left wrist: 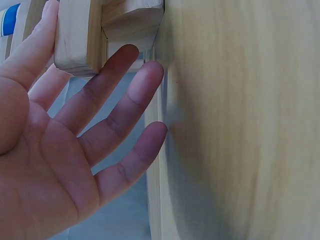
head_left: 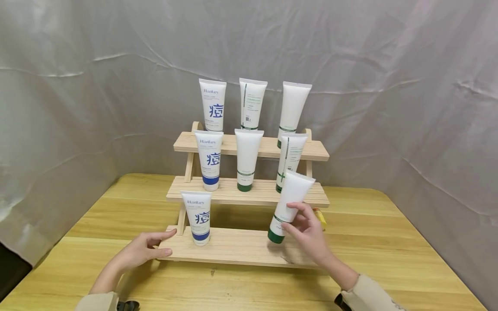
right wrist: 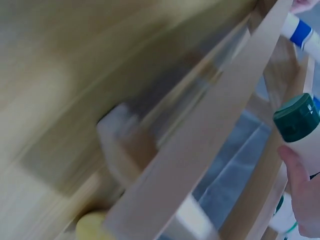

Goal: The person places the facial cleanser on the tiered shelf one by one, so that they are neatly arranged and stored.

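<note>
My right hand (head_left: 307,231) pinches a white squeeze tube (head_left: 292,196) with a green cap, tilted in front of the right end of the wooden tiered stand. Its green cap (right wrist: 297,117) shows in the right wrist view, just above the bottom shelf in the head view. At the stand's left end, my left hand (head_left: 142,248) lies with straight thumb and index finger at the end of the bottom shelf (head_left: 233,248). The other left fingers (left wrist: 147,85) extend loosely beneath. Near that hand stands a blue-banded white tube (head_left: 198,218) on the bottom shelf.
On the middle shelf (head_left: 229,196) stand a blue-banded tube (head_left: 210,160) and two green-capped ones. Three more tubes stand on the top shelf (head_left: 229,144). A yellow object (head_left: 320,219) lies behind the stand at right. Grey cloth (head_left: 116,108) hangs behind the wooden table (head_left: 373,233).
</note>
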The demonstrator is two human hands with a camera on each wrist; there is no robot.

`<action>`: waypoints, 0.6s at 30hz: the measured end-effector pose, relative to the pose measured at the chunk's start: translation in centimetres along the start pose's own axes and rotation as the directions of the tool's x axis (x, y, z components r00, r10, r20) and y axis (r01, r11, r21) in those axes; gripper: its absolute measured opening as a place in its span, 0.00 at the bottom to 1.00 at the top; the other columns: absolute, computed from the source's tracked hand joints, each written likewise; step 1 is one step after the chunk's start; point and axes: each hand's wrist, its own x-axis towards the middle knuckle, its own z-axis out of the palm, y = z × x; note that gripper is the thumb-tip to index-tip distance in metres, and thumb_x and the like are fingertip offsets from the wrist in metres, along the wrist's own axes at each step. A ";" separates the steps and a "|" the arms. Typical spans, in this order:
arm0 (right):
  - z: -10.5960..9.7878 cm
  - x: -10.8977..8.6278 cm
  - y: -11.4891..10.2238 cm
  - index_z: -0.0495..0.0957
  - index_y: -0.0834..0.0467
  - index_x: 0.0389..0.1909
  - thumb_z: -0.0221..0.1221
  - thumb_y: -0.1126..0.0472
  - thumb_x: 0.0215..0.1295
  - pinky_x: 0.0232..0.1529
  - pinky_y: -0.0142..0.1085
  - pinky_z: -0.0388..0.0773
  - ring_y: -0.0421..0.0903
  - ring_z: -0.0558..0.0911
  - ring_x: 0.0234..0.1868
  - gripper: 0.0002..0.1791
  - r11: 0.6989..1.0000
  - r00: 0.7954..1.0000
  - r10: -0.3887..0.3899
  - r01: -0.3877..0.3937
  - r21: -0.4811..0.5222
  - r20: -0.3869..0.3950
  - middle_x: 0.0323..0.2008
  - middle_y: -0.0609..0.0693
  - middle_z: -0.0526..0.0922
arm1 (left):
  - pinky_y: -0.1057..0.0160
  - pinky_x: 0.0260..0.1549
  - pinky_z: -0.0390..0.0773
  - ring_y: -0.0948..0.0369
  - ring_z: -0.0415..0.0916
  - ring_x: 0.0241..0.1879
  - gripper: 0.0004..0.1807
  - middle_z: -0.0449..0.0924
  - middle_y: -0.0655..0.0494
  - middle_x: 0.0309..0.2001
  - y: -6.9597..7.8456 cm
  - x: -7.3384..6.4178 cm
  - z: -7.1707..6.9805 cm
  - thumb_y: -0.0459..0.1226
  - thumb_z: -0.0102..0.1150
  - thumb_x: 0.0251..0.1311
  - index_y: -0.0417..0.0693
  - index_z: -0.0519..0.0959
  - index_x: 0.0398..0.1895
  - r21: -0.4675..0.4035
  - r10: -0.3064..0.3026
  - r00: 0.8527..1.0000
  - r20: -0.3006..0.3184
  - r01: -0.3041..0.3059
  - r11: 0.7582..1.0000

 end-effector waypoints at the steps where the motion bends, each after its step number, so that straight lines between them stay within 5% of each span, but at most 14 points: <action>1: 0.4 0.0 0.1 0.67 0.67 0.46 0.58 0.82 0.48 0.29 0.33 0.76 0.42 0.78 0.39 0.23 1.000 1.000 -0.008 0.008 0.006 0.010 0.46 0.50 0.68 | 0.68 0.39 0.70 0.48 0.70 0.45 0.31 0.56 0.22 0.56 0.0 0.0 0.0 0.38 0.59 0.54 0.28 0.64 0.58 -0.002 -0.001 1.000 0.000 0.001 1.000; 10: 3.5 0.4 0.4 0.68 0.66 0.46 0.57 0.80 0.50 0.30 0.34 0.76 0.49 0.77 0.40 0.20 0.998 0.997 0.011 -0.016 0.061 0.079 0.41 0.58 0.65 | 0.68 0.38 0.70 0.55 0.72 0.42 0.30 0.57 0.23 0.56 0.2 0.0 0.0 0.36 0.59 0.55 0.27 0.63 0.58 -0.007 -0.009 1.000 0.006 0.009 1.000; 18: 5.5 0.9 1.2 0.68 0.65 0.44 0.56 0.81 0.50 0.29 0.35 0.77 0.58 0.76 0.40 0.20 0.997 0.988 -0.061 0.053 0.061 0.141 0.42 0.60 0.64 | 0.68 0.38 0.71 0.58 0.72 0.41 0.30 0.58 0.22 0.55 0.1 0.0 0.1 0.36 0.58 0.55 0.27 0.62 0.58 -0.023 -0.003 1.000 0.012 0.004 1.000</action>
